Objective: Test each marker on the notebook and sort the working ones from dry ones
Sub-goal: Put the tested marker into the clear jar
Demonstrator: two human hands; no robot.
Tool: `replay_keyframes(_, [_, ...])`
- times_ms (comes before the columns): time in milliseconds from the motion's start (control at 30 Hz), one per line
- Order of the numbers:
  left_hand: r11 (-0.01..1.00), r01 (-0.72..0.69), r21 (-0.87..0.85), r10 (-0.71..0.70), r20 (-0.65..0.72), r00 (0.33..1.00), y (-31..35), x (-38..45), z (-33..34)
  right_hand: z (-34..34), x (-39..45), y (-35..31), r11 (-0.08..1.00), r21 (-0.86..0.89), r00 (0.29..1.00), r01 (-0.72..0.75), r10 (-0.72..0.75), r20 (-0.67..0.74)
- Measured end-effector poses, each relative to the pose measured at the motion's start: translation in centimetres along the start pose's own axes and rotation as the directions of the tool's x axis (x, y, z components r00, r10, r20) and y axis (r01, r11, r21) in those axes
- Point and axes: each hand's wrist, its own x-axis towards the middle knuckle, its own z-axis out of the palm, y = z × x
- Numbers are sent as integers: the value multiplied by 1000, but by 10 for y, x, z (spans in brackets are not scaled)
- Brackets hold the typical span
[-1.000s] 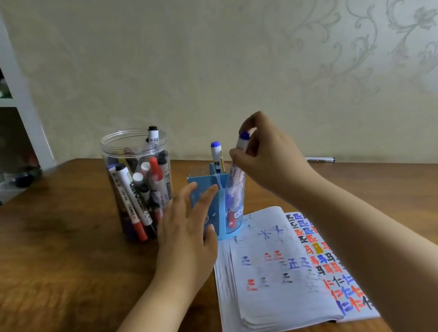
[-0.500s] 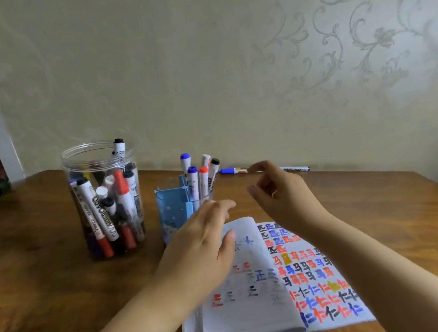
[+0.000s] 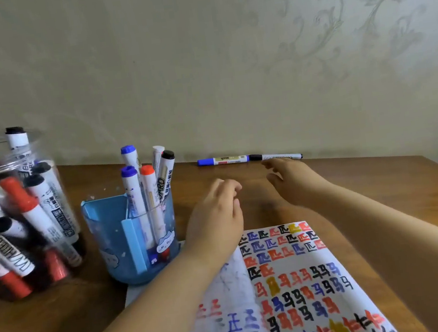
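Both hands are empty. The right hand [image 3: 287, 176] reaches out with fingers spread and relaxed, its tips just short of the black marker [image 3: 276, 156] lying by the wall. The left hand [image 3: 217, 216] hovers with fingers loosely curled, holding nothing, over the far edge of the notebook [image 3: 297, 281].

Taking the notebook as the landmark: two loose markers lie end to end beyond it against the wall, the blue marker [image 3: 222, 160] to the left of the black one. The blue cup [image 3: 127, 242] touches the notebook's far-left corner and holds five markers upright. The clear jar [image 3: 10, 221] stands further left, crowded with many more.

The step in hand looks like fetching the black marker. It should go best by pinching the barrel mid-length, so the cap can be pulled with the other hand, and by lifting straight up so the blue one is not nudged.

Which container holds working markers cannot be told. The jar is cut off at the left edge and blurred; the notebook's left page is smeared by motion.
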Motion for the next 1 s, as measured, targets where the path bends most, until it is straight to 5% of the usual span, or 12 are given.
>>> replay_keyframes(300, [989,145,8,-142,-152,978,-24,6,19,60,112,-7,985,-59,985,160,-155,79])
replay_keyframes(533, [990,135,50,-125,-167,978,-23,6,20,78,136,-15,967,-162,980,196,-186,75])
replay_keyframes(867, [986,161,48,-153,-136,979,-24,7,15,25,69,-17,973,-12,973,232,-232,-1])
replay_keyframes(1000, [997,65,28,-61,-109,992,-14,5,5,-8,-14,-11,959,-65,958,275,-269,97])
